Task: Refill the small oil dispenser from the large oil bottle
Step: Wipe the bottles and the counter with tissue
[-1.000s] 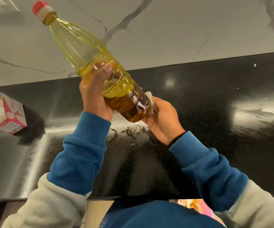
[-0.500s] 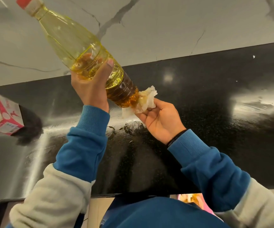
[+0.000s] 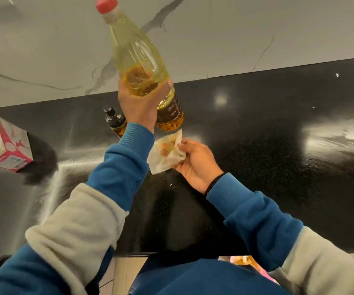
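Tissue (image 3: 167, 152) now off large oil bottle (image 3: 142, 67) — fingers clamp both; labels unreadable.

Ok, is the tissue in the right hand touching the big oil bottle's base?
Apart. The head view shows dark counter between the tissue and the oil bottle base.
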### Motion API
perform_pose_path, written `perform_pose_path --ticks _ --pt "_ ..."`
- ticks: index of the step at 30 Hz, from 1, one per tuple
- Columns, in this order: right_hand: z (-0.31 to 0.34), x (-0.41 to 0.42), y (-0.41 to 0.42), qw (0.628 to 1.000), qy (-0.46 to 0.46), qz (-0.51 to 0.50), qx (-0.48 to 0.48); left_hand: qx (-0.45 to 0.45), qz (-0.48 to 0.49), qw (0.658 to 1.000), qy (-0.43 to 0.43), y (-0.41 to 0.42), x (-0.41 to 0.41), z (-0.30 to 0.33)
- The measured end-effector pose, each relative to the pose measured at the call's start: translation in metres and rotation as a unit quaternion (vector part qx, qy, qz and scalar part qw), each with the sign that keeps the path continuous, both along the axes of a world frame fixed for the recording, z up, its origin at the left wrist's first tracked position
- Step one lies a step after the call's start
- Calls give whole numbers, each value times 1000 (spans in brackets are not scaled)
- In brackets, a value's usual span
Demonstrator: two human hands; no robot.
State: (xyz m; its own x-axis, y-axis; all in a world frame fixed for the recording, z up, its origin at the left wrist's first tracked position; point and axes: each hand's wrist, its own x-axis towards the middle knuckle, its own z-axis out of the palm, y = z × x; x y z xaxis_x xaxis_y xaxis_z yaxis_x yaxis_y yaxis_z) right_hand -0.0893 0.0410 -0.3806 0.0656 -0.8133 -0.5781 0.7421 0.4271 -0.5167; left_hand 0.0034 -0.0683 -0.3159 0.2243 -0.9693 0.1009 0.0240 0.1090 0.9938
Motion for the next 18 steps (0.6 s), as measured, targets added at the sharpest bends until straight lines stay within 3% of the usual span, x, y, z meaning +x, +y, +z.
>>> perform_pose_path --ticks 8,18 --pt "-14 -2 -44 991 111 68 32 74 -20 992 -101 -23 -5 -43" --pt "-37 1 -65 992 96 73 34 91 -13 983 -158 -24 -11 -69"
